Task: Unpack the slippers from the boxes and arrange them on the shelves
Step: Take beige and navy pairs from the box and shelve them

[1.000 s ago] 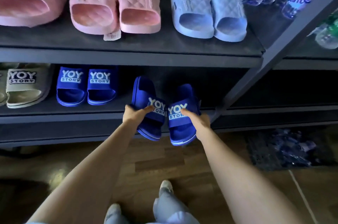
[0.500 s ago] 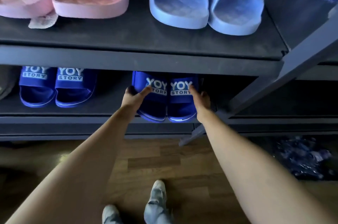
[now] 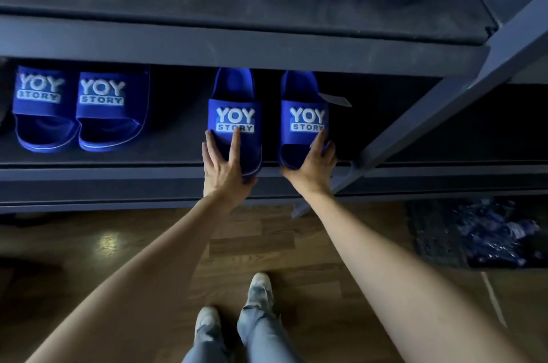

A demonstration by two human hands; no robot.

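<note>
Lower shelf (image 3: 118, 168): you are seating two blue slippers here, well right of the matching pair (image 3: 80, 109). The left slipper (image 3: 234, 89) and right slipper (image 3: 304, 89) are lying apart, near ends at the front edge. Your left hand (image 3: 225, 168) and right hand (image 3: 311, 171) are pressing on them, fingers straight, gripping nothing. Next, by my judgement: pushing both inward and closing the gap.
</note>
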